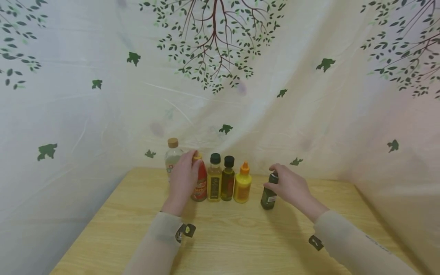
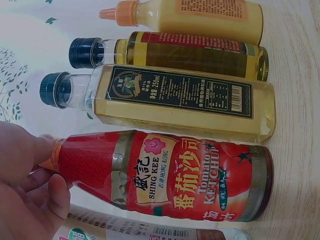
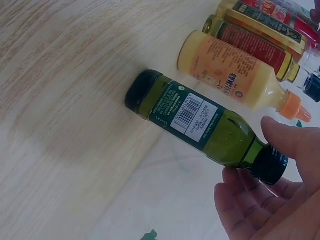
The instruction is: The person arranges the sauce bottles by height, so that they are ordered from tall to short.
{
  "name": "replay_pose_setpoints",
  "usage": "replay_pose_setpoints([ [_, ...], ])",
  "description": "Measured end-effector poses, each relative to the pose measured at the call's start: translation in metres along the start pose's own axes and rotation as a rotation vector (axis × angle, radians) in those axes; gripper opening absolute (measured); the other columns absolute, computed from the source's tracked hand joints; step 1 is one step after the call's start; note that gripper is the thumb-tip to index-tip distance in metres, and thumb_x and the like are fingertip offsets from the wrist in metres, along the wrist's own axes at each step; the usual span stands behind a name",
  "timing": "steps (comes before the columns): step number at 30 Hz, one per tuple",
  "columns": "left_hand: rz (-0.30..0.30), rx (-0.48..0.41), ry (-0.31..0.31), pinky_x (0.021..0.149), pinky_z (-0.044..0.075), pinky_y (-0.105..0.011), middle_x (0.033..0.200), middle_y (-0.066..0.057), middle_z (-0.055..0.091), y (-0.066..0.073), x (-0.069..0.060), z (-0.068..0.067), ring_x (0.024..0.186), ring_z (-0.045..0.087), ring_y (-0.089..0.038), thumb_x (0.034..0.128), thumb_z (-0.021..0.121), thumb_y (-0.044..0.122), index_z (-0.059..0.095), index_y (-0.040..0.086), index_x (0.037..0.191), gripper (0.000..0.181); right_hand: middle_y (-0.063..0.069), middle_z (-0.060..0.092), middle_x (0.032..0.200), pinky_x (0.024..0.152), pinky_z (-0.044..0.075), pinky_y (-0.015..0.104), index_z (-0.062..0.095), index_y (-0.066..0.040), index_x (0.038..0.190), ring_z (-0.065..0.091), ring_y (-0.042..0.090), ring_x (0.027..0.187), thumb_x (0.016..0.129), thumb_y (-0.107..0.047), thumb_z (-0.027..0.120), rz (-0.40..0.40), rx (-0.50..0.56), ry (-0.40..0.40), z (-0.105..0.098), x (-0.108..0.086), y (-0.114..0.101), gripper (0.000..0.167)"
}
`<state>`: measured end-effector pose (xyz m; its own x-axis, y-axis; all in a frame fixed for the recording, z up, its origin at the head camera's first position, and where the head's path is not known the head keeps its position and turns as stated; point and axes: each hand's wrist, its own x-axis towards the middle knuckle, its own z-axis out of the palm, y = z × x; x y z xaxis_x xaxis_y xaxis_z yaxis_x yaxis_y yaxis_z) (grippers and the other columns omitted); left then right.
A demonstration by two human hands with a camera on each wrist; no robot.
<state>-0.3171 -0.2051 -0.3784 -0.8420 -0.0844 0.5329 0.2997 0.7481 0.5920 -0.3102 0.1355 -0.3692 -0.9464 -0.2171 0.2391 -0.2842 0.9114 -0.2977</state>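
The left hand (image 1: pixel 183 175) grips a red tomato ketchup bottle (image 2: pixel 200 175) by its orange-yellow cap, thumb and fingers around the top. This bottle stands upright in the row on the table. Off to the right, the right hand (image 1: pixel 290 183) holds a dark green glass oil bottle (image 3: pixel 192 117) by its black cap and neck. That bottle leans slightly in the head view, its base at or close to the tabletop; whether it touches I cannot tell. A barcode label faces the right wrist camera.
Right of the ketchup stand a clear oil bottle (image 1: pixel 214 183), a darker oil bottle (image 1: pixel 228 183) and a yellow squeeze bottle (image 1: pixel 242 187) with an orange nozzle. A large clear bottle (image 1: pixel 170 156) is partly behind the left hand. A leaf-printed curtain (image 1: pixel 275 126) borders the wooden table (image 1: pixel 227 240).
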Motion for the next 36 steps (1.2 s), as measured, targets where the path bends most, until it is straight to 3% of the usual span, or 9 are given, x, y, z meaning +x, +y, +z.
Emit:
replay_pose_setpoints([
  [6,0.009,-0.008,0.004,0.110,0.054,-0.058,0.145,-0.019,0.067,-0.001,0.001,0.001,0.130,0.066,-0.039,0.1134,0.065,0.022,0.061,0.003,0.151,0.042,0.021,0.072,0.137,0.087,0.061,0.060,0.064,-0.001,0.142,0.072,0.039,0.114,0.099,-0.038,0.084,0.008,0.015,0.001,0.003,0.001,0.003,0.060],
  [19,0.018,-0.006,0.015,0.111,0.054,-0.058,0.146,-0.020,0.067,-0.002,0.000,0.002,0.131,0.066,-0.040,0.1135,0.065,0.021,0.060,0.002,0.151,0.043,0.001,0.073,0.098,0.063,0.055,0.040,0.069,-0.008,0.119,0.067,0.019,0.081,0.096,-0.035,0.088,0.015,0.057,-0.029,0.004,-0.004,0.009,0.040],
  [36,0.008,-0.002,0.009,0.108,0.056,-0.058,0.144,-0.019,0.068,-0.002,0.000,0.002,0.128,0.067,-0.039,0.1138,0.065,0.022,0.061,0.003,0.151,0.042,0.004,0.074,0.099,0.061,0.053,0.036,0.074,-0.005,0.122,0.070,0.021,0.083,0.097,-0.041,0.085,0.029,0.073,0.025,0.005,-0.004,0.017,0.045],
])
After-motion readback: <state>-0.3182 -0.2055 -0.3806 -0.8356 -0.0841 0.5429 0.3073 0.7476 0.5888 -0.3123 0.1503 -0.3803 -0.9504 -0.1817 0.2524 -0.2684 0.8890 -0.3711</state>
